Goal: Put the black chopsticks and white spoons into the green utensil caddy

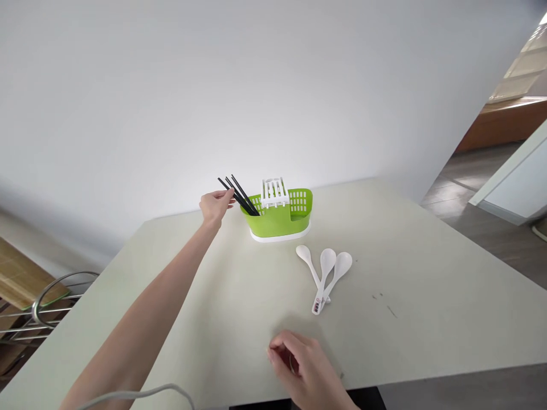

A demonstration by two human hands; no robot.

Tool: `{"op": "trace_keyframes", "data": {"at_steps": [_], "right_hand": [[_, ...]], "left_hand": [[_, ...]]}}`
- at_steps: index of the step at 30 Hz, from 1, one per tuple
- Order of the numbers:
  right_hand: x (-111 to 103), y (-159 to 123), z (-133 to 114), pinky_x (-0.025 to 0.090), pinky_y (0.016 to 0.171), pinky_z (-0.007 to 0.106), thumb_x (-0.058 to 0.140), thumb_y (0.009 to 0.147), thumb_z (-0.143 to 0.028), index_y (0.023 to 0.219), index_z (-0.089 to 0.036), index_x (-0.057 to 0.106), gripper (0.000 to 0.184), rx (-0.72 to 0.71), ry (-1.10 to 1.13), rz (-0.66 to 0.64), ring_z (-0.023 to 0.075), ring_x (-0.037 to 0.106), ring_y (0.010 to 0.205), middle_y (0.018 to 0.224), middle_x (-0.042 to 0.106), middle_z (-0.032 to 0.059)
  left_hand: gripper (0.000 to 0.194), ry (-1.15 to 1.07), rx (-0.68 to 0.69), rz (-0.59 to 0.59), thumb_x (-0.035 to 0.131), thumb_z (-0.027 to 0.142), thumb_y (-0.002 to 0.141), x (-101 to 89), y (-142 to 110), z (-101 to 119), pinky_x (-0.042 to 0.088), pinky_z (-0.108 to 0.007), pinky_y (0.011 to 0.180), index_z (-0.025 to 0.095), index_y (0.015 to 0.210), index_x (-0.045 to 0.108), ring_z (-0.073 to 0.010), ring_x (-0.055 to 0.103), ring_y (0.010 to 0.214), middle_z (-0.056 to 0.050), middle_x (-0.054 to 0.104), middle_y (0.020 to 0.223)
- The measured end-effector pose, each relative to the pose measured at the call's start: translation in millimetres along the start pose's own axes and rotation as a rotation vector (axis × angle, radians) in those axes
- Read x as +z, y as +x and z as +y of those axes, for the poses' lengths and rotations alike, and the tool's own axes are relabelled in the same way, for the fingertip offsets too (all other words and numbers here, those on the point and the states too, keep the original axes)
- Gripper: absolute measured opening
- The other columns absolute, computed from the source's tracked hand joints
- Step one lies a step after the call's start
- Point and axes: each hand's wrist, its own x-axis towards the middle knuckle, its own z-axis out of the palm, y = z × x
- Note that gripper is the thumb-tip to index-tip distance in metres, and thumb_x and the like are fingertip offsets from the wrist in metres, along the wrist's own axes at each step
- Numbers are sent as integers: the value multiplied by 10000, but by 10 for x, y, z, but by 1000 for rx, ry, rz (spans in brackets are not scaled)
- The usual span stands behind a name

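My left hand (pixel 217 205) reaches to the back of the table and pinches black chopsticks (pixel 245 200) near their upper ends. They lean out to the left from the left compartment of a green utensil caddy (pixel 271 223), which has slotted walls, a white base and a white slatted rack (pixel 274 192) across its middle. Close to the table's front edge, my right hand (pixel 305 364) is curled, thumb against the forefinger, with no object showing in it. Beyond its fingertips lie three white spoons (pixel 327 262), their handles overlapping.
The pale table (pixel 410 296) meets a white wall (pixel 256 91) at the back, just behind the caddy. A grey cable (pixel 162 389) hangs across the lower left. Metal racking (pixel 43 313) with a wooden board (pixel 25 279) stands left of the table.
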Motion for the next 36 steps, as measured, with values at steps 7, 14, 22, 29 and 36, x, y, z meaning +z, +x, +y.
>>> {"op": "trace_keyframes", "data": {"at_steps": [7, 14, 22, 29, 36], "right_hand": [[7, -9, 16, 400, 568, 229, 512, 1043, -251, 886, -233, 578, 171, -3, -20, 6, 117, 571, 623, 765, 670, -15], [3, 2, 1, 401, 542, 229, 509, 1048, -254, 889, -234, 585, 178, -2, -50, 13, 116, 578, 609, 756, 669, -15], [9, -17, 19, 403, 565, 235, 492, 1052, -263, 889, -235, 577, 186, 8, -45, 6, 117, 550, 608, 756, 651, -17], [-19, -23, -12, 404, 558, 232, 494, 1057, -274, 890, -234, 595, 199, 30, -90, -3, 120, 557, 614, 745, 642, -19], [-9, -30, -16, 410, 555, 238, 490, 1060, -298, 886, -231, 609, 221, 59, -141, -3, 121, 547, 593, 730, 641, -17]], "left_hand": [[217, 39, -18, -61, 824, 334, 796, 27, 9, -65, 650, -317, 679, 122, 818, 782, -235, 787, 786, -139, 808, 881], [198, 56, -30, -80, 837, 338, 775, 43, -22, -89, 623, -301, 643, 154, 782, 765, -229, 778, 790, -125, 812, 891], [349, 82, -47, -132, 892, 461, 734, -11, -83, -85, 598, -294, 624, 150, 789, 743, -215, 762, 763, -128, 810, 912], [450, 55, -32, -79, 723, 592, 880, -154, -82, -344, 575, -277, 591, 149, 807, 738, -168, 719, 647, -114, 789, 881], [419, 81, -90, -88, 606, 552, 935, -351, -322, -940, 486, -247, 547, 181, 772, 713, -131, 593, 512, -23, 664, 632]]}}
